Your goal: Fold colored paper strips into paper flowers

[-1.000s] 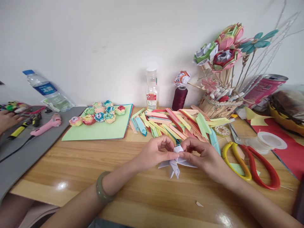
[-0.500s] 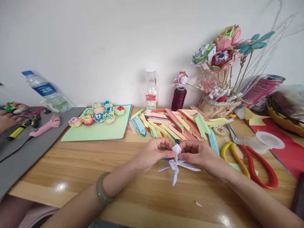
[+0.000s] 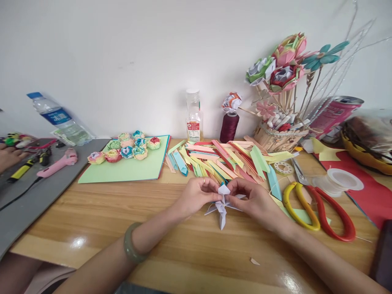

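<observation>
Between my two hands is a white folded-paper flower (image 3: 221,210) with several pointed petals spread outward. My left hand (image 3: 199,198) pinches the left side of its upper petal with thumb and fingers. On the opposite side, my right hand (image 3: 249,200) grips the same petal, fingers curled. A bit of blue paper shows behind the petal's tip. Just beyond my fingertips lies a pile of folded coloured paper strips (image 3: 214,157). To the right of my right hand are scissors (image 3: 318,208) with one yellow and one red handle.
Small paper flowers (image 3: 127,152) sit on a green sheet (image 3: 116,174) at left. A pink glue gun (image 3: 59,163) lies on a grey mat, near another person's hand (image 3: 10,157). At the back stand a glass bottle (image 3: 193,118), a thread spool (image 3: 229,127) and a flower basket (image 3: 278,139).
Both hands and the white flower have shifted slightly. The flower is tilted differently, its lower petal sits higher, and my right hand covers more of the right petal.
</observation>
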A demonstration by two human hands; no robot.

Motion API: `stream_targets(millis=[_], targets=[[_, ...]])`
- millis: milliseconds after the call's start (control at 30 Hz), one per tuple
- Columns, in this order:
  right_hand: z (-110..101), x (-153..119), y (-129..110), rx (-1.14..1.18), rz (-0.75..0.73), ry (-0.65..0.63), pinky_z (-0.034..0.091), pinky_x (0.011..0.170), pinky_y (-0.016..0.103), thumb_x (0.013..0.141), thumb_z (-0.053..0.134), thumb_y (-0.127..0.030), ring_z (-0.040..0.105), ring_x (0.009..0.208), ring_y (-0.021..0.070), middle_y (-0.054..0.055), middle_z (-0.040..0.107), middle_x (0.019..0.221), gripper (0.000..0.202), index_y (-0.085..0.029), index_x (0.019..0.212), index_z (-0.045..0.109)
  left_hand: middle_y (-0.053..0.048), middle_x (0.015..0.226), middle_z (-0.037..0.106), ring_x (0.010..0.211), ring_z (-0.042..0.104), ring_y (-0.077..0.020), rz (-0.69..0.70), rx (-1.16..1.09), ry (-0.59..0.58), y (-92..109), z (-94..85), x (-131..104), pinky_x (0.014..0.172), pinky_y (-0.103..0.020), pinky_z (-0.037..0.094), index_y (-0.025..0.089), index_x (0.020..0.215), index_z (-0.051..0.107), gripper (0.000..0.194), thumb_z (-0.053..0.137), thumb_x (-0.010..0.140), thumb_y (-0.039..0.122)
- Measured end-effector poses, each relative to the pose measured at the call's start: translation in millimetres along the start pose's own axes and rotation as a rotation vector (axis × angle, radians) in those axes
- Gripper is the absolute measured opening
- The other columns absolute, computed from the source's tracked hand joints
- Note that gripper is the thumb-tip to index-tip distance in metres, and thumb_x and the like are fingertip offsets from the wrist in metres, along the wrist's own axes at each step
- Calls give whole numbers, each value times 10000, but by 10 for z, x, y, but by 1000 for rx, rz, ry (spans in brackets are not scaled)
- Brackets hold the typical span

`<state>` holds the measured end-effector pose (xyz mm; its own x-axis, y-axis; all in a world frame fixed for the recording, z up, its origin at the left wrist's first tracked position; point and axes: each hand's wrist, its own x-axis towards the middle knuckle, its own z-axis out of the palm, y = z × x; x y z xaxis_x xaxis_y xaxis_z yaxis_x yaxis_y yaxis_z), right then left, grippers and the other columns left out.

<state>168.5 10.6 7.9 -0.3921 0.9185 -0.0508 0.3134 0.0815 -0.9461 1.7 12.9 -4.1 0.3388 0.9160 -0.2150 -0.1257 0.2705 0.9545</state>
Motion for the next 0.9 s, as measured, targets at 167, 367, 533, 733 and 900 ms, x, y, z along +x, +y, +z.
stream_targets(millis=[167,367,533,733,900], targets=[[26,-44,38,-149,-135,59,488,624,273,769,533,-257,589,659,145,24,625,712,88,-179,730,546,-2,647,595,613,557,-95,67,55,26,-10,17,0,636,-246,448,118,646,559,249,754,544,235],[3,-71,73,-457,-376,151,478,593,269,752,539,-193,586,641,150,39,628,716,13,-186,748,549,-9,660,588,622,567,-101,178,180,51,-59,16,-24,626,-248,467,126,653,555,147,686,630,190],[-38,-72,81,-586,-538,170,448,566,247,752,555,-180,582,629,146,33,632,696,23,-188,761,535,-12,676,577,620,560,-95,282,292,89,-47,38,-64,593,-225,467,126,641,573,77,644,663,147],[-61,-79,77,-754,-729,223,411,514,227,816,505,-156,584,562,125,23,643,642,63,-180,785,554,-17,665,570,619,554,-98,436,413,146,-2,71,-102,555,-210,454,139,605,592,81,616,680,119],[-56,-109,57,-898,-807,271,432,533,233,836,465,-142,609,583,127,25,666,649,128,-193,796,575,-32,740,574,692,563,-114,532,432,139,28,64,-132,593,-221,461,159,652,627,79,576,704,126]])
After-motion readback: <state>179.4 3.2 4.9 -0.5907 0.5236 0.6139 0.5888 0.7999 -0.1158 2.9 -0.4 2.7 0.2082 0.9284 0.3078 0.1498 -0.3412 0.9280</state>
